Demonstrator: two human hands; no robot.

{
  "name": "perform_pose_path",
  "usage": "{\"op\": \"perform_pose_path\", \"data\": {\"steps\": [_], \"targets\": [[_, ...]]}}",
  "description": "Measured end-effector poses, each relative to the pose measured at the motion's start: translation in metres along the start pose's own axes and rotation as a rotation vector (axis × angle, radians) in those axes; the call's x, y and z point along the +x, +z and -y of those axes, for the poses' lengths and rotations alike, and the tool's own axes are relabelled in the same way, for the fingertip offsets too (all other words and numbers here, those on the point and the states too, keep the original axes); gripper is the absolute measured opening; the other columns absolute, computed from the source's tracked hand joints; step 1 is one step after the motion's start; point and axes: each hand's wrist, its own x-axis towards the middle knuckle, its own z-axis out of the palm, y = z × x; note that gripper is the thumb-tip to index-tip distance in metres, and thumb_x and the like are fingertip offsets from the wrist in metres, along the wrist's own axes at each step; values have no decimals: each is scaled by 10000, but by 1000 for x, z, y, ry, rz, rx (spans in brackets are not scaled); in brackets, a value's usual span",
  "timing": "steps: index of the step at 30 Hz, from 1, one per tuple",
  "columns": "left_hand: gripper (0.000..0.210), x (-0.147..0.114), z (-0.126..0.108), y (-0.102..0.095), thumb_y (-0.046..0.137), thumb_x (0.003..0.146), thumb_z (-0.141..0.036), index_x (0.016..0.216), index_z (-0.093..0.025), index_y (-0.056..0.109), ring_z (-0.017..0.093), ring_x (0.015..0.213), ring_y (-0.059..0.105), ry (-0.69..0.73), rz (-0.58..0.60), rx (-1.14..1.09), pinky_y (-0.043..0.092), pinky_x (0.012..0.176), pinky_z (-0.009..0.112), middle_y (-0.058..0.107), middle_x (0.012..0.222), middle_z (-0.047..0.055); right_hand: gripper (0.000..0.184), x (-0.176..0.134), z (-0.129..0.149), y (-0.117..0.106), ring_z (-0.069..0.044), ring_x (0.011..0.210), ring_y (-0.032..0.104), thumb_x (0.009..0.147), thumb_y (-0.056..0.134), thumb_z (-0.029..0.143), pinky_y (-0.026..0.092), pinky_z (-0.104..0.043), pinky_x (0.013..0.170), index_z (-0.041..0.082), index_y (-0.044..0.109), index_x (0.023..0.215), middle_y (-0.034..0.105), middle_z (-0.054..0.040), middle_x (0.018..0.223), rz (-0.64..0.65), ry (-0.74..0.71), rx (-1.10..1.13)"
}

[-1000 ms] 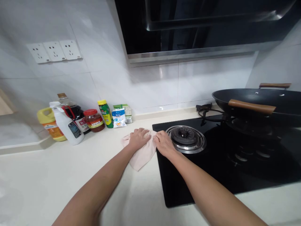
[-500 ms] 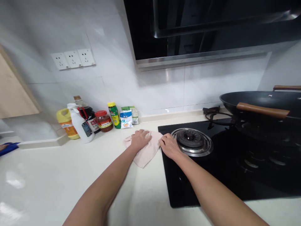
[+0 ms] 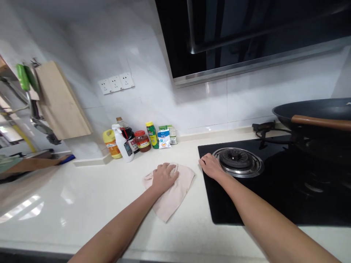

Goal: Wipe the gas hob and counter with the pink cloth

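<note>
My left hand [image 3: 163,178] presses down on a pale pink cloth [image 3: 171,204] that lies spread on the white counter. Its fingers are slightly bent into the cloth and bunch the fabric a little. My right hand [image 3: 212,166] rests at the left edge of the black glass hob [image 3: 225,204], beside the near burner [image 3: 236,159]. The fingers of that hand are curled together, and nothing shows in them. A strip of bare counter separates it from the cloth.
Along the wall stand a yellow jug [image 3: 112,144], a white spray bottle [image 3: 123,144], a dark sauce bottle [image 3: 132,140], a red-lidded jar [image 3: 143,141], a green bottle [image 3: 152,135] and a white packet [image 3: 164,139]. A wok [image 3: 315,107] sits at right. Above hangs a range hood [image 3: 246,33].
The view has swung left, bringing the hanging cutting board into sight. My left hand and the cloth have shifted left and nearer, away from the hob. My right hand is now apart from the cloth.
</note>
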Motion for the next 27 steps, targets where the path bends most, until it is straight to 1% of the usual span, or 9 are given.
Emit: {"op": "perform_pose_path", "data": {"steps": [3, 7, 9, 12, 15, 19, 22, 27], "targets": [[369, -26, -13, -8, 511, 933, -483, 1235, -310, 634, 288, 1139, 519, 66, -33, 1, 437, 910, 440, 587, 1294, 68, 357, -1, 1, -1, -218, 1059, 542, 1000, 388, 329, 347, -329, 900, 189, 716, 987, 614, -97, 1118, 1, -3, -10], [368, -57, -33, -20, 515, 926, -471, 1237, -314, 631, 295, 1152, 508, 216, -49, -74, 431, 929, 469, 575, 1310, 72, 350, -1, 1, -1, -223, 1051, 538, 995, 396, 326, 344, -337, 892, 199, 721, 990, 621, -92, 1116, 5, -1, -24], [366, -65, -39, -25, 527, 916, -463, 1235, -319, 633, 297, 1150, 508, 248, -34, -113, 436, 926, 477, 574, 1310, 72, 342, -2, 1, 0, -227, 1057, 533, 992, 402, 323, 341, -341, 891, 200, 721, 996, 622, -92, 1123, 9, -2, -32], [365, -65, -42, -28, 547, 902, -451, 1229, -319, 640, 295, 1141, 511, 251, -16, -138, 441, 924, 475, 578, 1302, 72, 341, -2, 1, 1, -233, 1057, 528, 991, 404, 323, 338, -346, 894, 196, 721, 999, 621, -95, 1130, 16, -9, -42], [371, -54, -42, -24, 548, 904, -449, 1242, -323, 635, 290, 1155, 502, 262, -6, -140, 433, 937, 467, 573, 1315, 65, 347, -3, 2, 2, -238, 1062, 524, 994, 400, 330, 336, -352, 903, 192, 717, 1015, 614, -97, 1142, 13, -14, -43], [380, -29, -44, -11, 546, 908, -466, 1256, -337, 626, 284, 1161, 499, 259, -3, -135, 423, 944, 464, 575, 1313, 50, 363, -3, 2, 1, -231, 1056, 527, 1004, 380, 338, 340, -346, 900, 192, 712, 1008, 609, -94, 1134, -2, -11, -35], [378, -2, -51, 2, 539, 911, -481, 1253, -346, 627, 283, 1164, 495, 248, -14, -118, 421, 943, 456, 575, 1308, 41, 377, -1, 2, 0, -220, 1051, 530, 1011, 368, 353, 345, -330, 901, 192, 709, 986, 609, -94, 1116, -17, -2, -32], [397, 53, -65, 24, 492, 930, -517, 1264, -344, 621, 283, 1143, 497, 192, -7, -82, 417, 929, 441, 584, 1287, 41, 380, 2, -1, 1, -199, 1044, 532, 1015, 362, 362, 354, -300, 915, 195, 698, 960, 608, -86, 1081, -31, 23, -21]]}}
